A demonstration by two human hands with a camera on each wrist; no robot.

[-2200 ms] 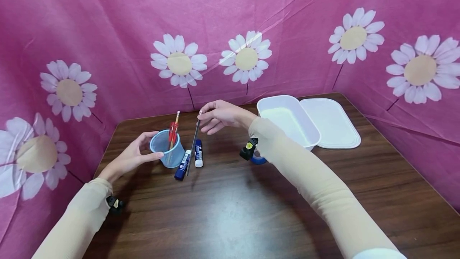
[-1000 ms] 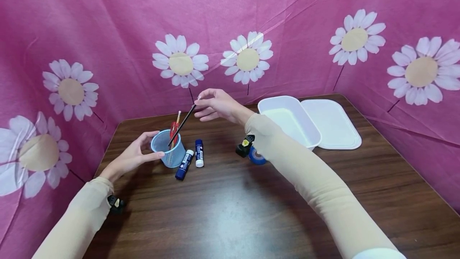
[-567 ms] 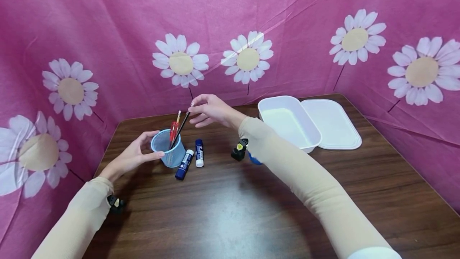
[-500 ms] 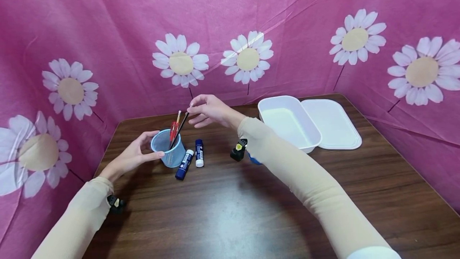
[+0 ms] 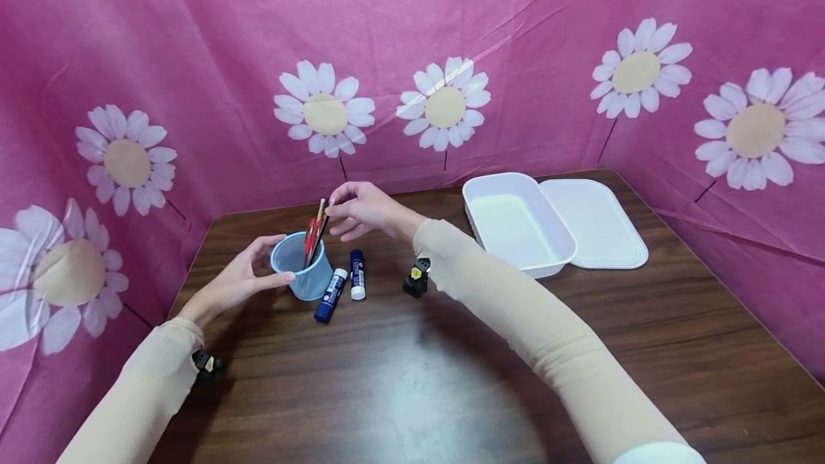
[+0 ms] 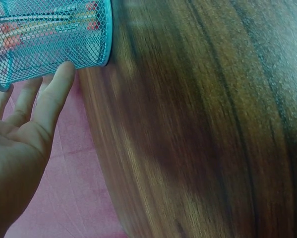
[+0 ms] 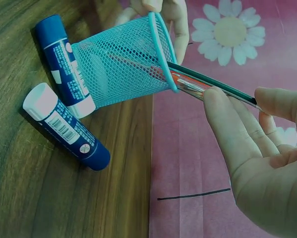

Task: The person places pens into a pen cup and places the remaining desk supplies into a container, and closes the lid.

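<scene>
A light blue mesh pencil cup (image 5: 308, 283) stands at the table's left, between the thumb and fingers of my left hand (image 5: 238, 279). In the left wrist view the fingertips touch the cup's mesh (image 6: 54, 47). My right hand (image 5: 366, 212) is above the cup's right side and pinches the top end of a dark pencil (image 7: 212, 82) by thumb and fingertips. The pencil's lower part leans inside the cup. With it stand a yellow pencil (image 5: 321, 209) with an eraser end and a red item (image 5: 312, 236) whose kind I cannot tell.
Two blue-and-white glue sticks lie right of the cup: one glue stick (image 5: 331, 296) close against it, the other glue stick (image 5: 357, 274) slightly farther right. A white plastic box (image 5: 518, 224) and its flat lid (image 5: 599, 224) sit at the back right. A pink flowered cloth (image 5: 387, 34) hangs behind.
My right hand has carried the dark pencil from above the glue sticks leftward into the cup, then lowered it. The blue tape roll is now hidden by the right sleeve. My left hand keeps its place.
</scene>
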